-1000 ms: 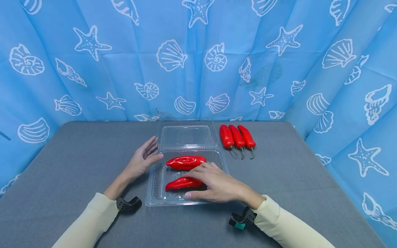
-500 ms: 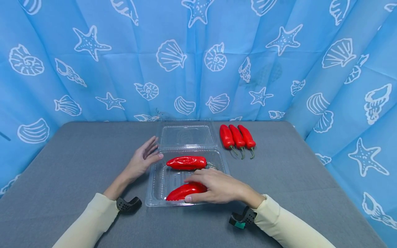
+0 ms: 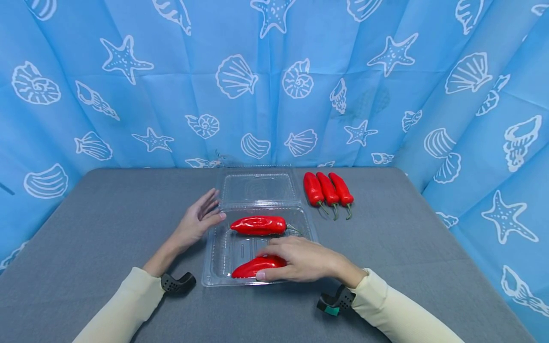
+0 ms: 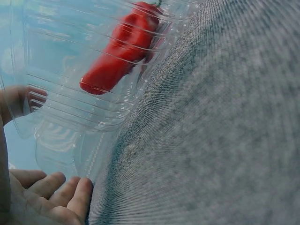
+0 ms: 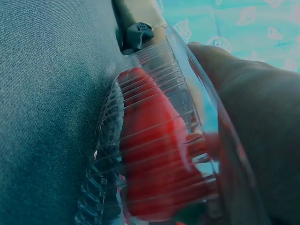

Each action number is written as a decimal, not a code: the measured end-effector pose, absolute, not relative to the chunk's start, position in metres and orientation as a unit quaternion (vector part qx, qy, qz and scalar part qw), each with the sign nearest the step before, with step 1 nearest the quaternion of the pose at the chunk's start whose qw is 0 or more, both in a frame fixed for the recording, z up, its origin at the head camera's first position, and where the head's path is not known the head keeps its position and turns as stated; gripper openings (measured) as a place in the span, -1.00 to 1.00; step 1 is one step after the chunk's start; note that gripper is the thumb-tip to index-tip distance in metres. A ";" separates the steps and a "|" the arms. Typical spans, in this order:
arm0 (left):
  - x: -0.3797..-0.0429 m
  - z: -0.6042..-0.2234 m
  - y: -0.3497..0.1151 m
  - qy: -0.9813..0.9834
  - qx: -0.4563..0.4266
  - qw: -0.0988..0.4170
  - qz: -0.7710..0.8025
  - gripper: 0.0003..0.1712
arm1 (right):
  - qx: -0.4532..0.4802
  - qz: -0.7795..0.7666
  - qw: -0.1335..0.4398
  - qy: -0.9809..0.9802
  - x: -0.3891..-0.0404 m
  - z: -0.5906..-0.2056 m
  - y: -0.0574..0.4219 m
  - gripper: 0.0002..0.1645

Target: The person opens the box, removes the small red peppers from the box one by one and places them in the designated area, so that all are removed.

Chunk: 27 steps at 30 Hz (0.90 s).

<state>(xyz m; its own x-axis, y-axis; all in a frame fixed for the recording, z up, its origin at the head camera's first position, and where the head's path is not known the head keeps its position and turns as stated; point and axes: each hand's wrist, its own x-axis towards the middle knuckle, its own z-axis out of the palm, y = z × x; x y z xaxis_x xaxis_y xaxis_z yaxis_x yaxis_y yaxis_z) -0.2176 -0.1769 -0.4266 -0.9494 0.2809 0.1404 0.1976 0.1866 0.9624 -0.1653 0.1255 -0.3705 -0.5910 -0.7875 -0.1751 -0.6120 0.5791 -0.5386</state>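
In the head view, my right hand (image 3: 296,259) reaches over the front of a clear plastic clamshell box (image 3: 207,267), its fingers curved over a red pepper (image 3: 255,267) lying along the front wall. The thumb is at the front rim; the pepper's stem end is hidden under the hand. Through the ribbed wall, the right wrist view shows this pepper (image 5: 152,140) with fingertips against it. Another red pepper (image 3: 257,225) lies crosswise at the back of the tray, stem to the right. My left hand (image 3: 197,221) stays at the box's left rim, fingers extended, holding nothing.
The box's lid (image 3: 259,187) lies folded back behind the tray. Three more red peppers (image 3: 329,189) lie side by side to its right, stems toward me. Grey cloth covers the table (image 3: 407,247); a blue shell-patterned curtain (image 3: 257,95) hangs behind.
The front pepper has moved toward me, from mid-tray to the front wall, along with my right hand's fingers. The rear pepper's stem has come into view. My left hand has stayed put.
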 end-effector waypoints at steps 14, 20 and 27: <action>-0.218 -0.428 -0.177 0.770 0.160 0.031 0.617 0.00 | -0.421 -0.243 0.226 0.844 -0.164 -0.370 0.129 -0.34; -0.219 -0.428 -0.177 0.766 0.158 0.033 0.622 0.00 | -0.411 -0.273 0.224 0.841 -0.164 -0.365 0.131 -0.35; -0.219 -0.427 -0.177 0.761 0.157 0.034 0.628 0.01 | -0.387 -0.319 0.186 0.845 -0.165 -0.357 0.134 -0.29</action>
